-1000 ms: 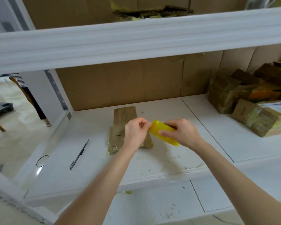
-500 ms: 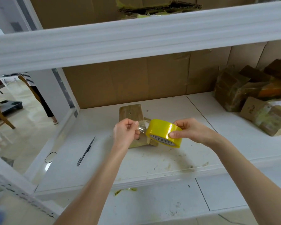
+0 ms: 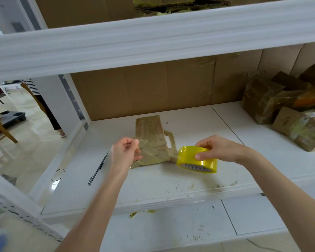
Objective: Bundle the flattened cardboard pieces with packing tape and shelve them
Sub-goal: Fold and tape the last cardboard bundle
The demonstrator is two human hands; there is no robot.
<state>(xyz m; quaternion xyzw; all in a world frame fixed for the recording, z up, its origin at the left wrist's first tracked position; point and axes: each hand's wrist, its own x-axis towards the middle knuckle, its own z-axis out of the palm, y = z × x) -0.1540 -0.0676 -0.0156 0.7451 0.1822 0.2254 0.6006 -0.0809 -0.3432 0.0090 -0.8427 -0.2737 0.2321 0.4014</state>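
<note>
**Tape held across the cardboard**

We see the right hand (image 3: pixel 220 150) gripping the yellow tape roll (image 3: pixel 196 159), just right of the flattened cardboard pieces (image 3: pixel 150 135). These lie on the white shelf (image 3: pixel 171 180). The left hand (image 3: pixel 124 155) pinches the clear tape end between thumb and forefinger, at their left edge.

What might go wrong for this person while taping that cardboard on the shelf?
The tape strip stretched between the left hand and the tape roll hangs free over the cardboard pieces; it may fold and stick to itself.
The right hand holds the roll, so neither hand steadies the cardboard on the shelf; the pieces may shift when the tape lands.
</note>
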